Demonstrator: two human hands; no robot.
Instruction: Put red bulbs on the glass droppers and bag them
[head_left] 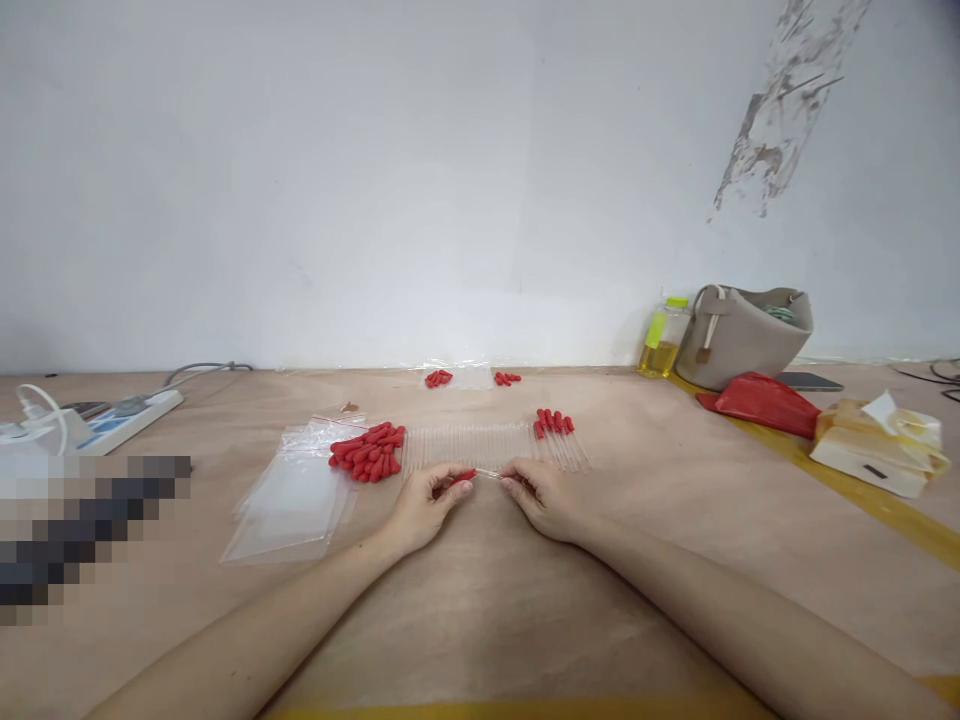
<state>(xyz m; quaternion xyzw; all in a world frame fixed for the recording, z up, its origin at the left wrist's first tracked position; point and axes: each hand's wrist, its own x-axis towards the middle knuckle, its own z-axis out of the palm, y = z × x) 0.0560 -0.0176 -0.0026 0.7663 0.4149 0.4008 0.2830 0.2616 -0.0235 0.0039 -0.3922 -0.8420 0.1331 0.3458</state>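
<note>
The left hand (429, 508) pinches a red dropper bulb (464, 477), the right hand (547, 500) a clear tube (489, 474), just in front of the tube row (465, 446). Keeping the 2 in line and gripping close together should spare the tube bending.

You face a pale wall (375, 180) with a peeling patch (776, 115) at far right, beyond a brown table (450, 620).
</note>
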